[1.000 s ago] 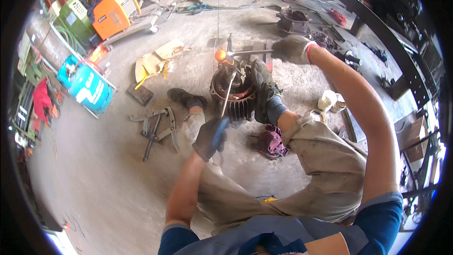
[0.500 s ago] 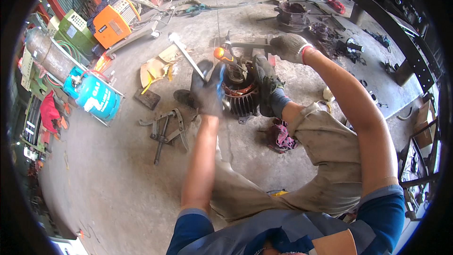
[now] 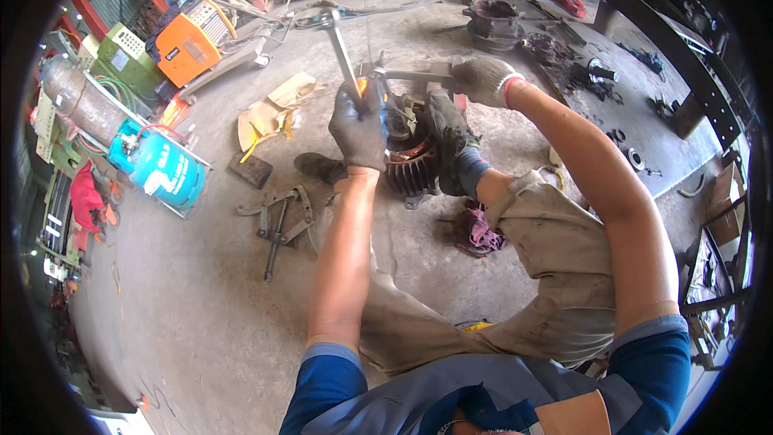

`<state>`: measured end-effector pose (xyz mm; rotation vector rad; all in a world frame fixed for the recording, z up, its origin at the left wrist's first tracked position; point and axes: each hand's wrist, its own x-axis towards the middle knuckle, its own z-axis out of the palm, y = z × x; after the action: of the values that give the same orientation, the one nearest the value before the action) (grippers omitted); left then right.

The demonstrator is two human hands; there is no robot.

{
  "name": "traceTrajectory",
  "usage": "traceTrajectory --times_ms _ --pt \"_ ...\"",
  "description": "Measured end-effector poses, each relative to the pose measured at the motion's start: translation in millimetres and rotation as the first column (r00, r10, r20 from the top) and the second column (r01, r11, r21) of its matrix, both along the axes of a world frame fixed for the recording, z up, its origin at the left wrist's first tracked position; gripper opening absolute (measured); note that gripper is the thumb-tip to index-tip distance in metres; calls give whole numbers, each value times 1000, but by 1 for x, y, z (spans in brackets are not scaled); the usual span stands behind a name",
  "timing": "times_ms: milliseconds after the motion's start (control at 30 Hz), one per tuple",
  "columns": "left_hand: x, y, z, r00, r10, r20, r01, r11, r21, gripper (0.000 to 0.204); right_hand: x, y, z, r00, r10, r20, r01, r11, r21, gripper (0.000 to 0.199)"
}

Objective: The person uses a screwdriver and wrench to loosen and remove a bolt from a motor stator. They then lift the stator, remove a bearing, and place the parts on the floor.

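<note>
My gloved left hand [image 3: 360, 125] grips a hammer [image 3: 341, 48] raised, its handle slanting up and away; my right hand [image 3: 481, 80] clamps a metal bar [image 3: 411, 75] lying crosswise over the motor [image 3: 412, 163], just right of the hammer hand.

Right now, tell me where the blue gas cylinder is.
In the head view the blue gas cylinder lies far left on the concrete floor, below the orange welder, well left of the left hand.
</note>
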<state>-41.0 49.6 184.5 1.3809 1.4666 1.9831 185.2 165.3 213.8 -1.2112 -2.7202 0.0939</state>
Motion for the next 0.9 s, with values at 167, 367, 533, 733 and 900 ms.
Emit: traceTrajectory --times_ms 167,367,533,733,900 --pt "-14 -1 -7 959 -121 255 103 991 83 16 1 3 -1 1000 -21 11 21 1000 -20 39" --pt "-36 -15 -23 969 -24 244 3 996 87 22 -5 1 -10 995 -62 -83 50 990 -132 33" --pt "-37 -30 -37 944 -73 321 41 994 104 19 -1 0 -9 996 -45 -73 39 996 -79 30" --pt "-38 -34 -39 945 -55 323 28 996 86 17 -1 -3 -3 997 -23 -76 20 999 -44 46" --pt "-47 -31 -45 949 -36 313 25 999 39 20 -6 -17 7 996 -20 -84 11 993 -113 38"
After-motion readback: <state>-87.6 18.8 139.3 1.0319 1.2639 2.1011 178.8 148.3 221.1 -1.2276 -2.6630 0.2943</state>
